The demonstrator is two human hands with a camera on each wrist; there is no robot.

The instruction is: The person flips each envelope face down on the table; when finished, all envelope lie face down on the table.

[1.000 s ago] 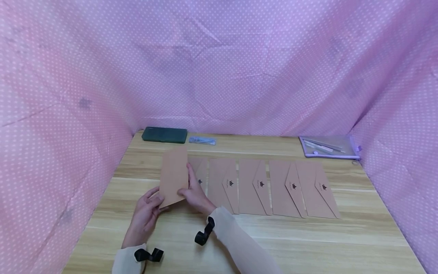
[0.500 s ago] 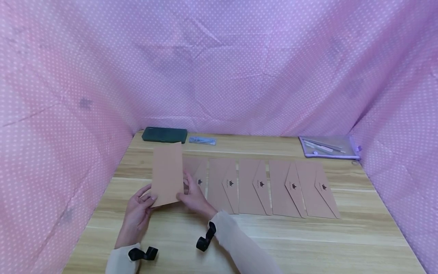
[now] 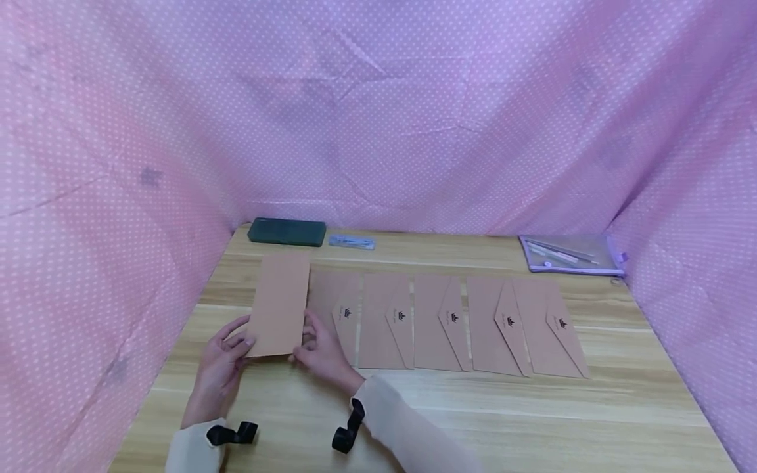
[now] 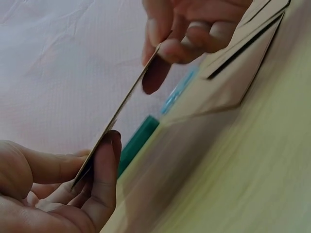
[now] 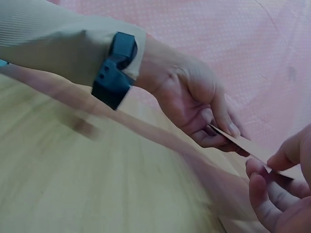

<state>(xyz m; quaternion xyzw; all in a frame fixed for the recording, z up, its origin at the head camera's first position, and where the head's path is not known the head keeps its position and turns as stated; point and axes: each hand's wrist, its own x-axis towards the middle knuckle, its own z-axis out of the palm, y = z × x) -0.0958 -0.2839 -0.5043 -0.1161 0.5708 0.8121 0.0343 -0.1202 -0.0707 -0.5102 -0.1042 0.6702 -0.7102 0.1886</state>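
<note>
A plain brown kraft envelope is held up over the left part of the table by both hands. At its lower left corner the left hand pinches it between thumb and fingers. The right hand pinches the lower right edge, thumb on the near face. In the left wrist view, the envelope appears almost edge-on and raised above the tabletop. Right beside it lies a row of several similar envelopes, their pointed flaps printed with a small black crown. The held one overlaps the left end of this row.
Along the back of the wooden table are a dark green case, a small blue packet and, at right, a purple-edged zip pouch with pens. Pink dotted cloth surrounds the back and sides.
Both hands have moved left with the envelope, uncovering more of the leftmost envelope in the row. The right hand has slid a little lower along its edge.
</note>
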